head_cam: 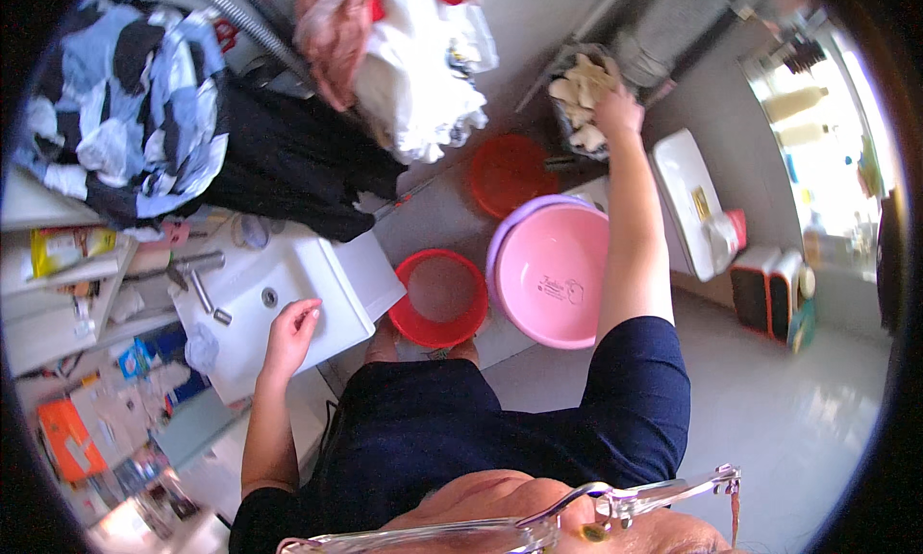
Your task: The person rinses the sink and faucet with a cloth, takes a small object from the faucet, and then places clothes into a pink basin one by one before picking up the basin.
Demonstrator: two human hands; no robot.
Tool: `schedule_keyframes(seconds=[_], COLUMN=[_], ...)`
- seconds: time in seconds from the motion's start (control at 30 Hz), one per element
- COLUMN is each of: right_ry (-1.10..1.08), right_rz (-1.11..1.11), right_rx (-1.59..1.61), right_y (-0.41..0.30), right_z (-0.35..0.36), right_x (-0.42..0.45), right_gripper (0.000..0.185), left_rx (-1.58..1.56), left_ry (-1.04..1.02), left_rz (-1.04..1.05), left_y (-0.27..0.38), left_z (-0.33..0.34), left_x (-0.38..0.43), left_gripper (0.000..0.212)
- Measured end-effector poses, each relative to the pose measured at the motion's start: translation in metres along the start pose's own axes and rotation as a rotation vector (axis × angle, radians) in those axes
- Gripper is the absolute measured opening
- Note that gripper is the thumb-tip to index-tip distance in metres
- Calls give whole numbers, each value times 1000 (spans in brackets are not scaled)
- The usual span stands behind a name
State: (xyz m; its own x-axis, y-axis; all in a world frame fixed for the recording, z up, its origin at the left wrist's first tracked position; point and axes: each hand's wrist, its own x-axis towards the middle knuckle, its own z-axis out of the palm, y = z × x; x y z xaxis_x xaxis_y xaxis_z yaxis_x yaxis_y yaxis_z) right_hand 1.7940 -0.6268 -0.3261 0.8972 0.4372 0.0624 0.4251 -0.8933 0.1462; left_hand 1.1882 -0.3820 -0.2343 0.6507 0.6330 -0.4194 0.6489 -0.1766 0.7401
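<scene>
My left hand (290, 330) hovers over the front part of a white washbasin (317, 255), its fingers loosely bent and nothing visible in them. My right arm stretches forward past a pink plastic basin (544, 294). At its end, my right hand (620, 114) reaches into a bin (566, 125) filled with crumpled cream-coloured pieces (580, 85). The fingertips are hidden there, so any grip is unclear. The pink basin sits in a purple one (496, 248). Just left of both stands a red plastic basin (472, 327), in front of my legs.
A dark red round tub (508, 175) is on the floor beyond the basins. White clothes (411, 71) and a black garment (288, 165) hang ahead, beside a patterned bundle (137, 107). On the right are a white cistern-like panel (685, 193) and an orange-edged box (768, 291).
</scene>
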Motion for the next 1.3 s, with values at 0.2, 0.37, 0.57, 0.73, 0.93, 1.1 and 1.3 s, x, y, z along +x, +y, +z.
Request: schedule_keyframes(seconds=[0.2,0.37,0.57,0.73,0.93,1.1,1.3], right_ry=[16,-110,-97,-313,-1262,-1710,-1713], right_rz=[60,189,189,171,-478,-782,-1003], right_rx=[-93,42,407,956,2640,2757,2450], right_y=[8,-6,43,-3,-120,-218,-299], right_z=[23,15,50,10,-95,-139,-188], right_x=[39,23,33,-34,-204,-274,-301], right_gripper=[33,26,48,68,71,68,69], left_rx=[170,193,199,202,92,48,-73], left_ry=[57,102,69,91,192,323,428], left_rz=[29,49,111,123,151,130,126], left_y=[15,5,5,4,-20,-47,-111], left_z=[-12,-15,-20,-30,-48,-72,-122], left_x=[-18,-17,-8,-25,-45,-76,-91], left_gripper=[20,19,19,19,19,18,18])
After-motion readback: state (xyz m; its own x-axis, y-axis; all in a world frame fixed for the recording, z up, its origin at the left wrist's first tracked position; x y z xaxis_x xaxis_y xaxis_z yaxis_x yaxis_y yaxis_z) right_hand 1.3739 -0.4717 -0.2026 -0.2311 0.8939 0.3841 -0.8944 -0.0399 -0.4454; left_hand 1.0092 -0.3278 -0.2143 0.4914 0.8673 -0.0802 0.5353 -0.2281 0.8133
